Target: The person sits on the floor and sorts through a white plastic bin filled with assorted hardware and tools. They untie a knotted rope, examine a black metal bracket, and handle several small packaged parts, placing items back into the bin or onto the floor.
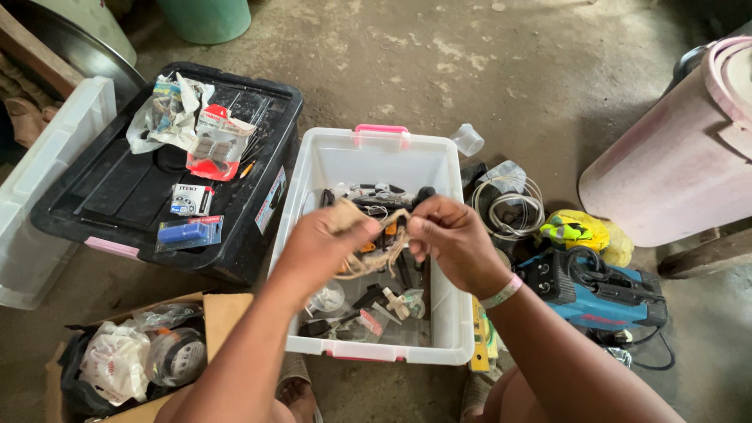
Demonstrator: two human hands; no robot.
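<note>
My left hand (323, 247) and my right hand (454, 239) are both raised over a clear plastic bin (313, 168) with pink latches. Between them they hold a tangled length of tan twine (381, 244), each hand pinching one end of it. The bin below holds several small tools, black parts and clear packets. A pale band sits on my right wrist.
A black tote lid (117, 192) at left carries small packets and a blue item. A cardboard box (223, 309) with plastic bags is at lower left. At right lie a coiled white cable (511, 205), a blue machine (599, 294), a yellow cloth (578, 230) and a pink drum (674, 160).
</note>
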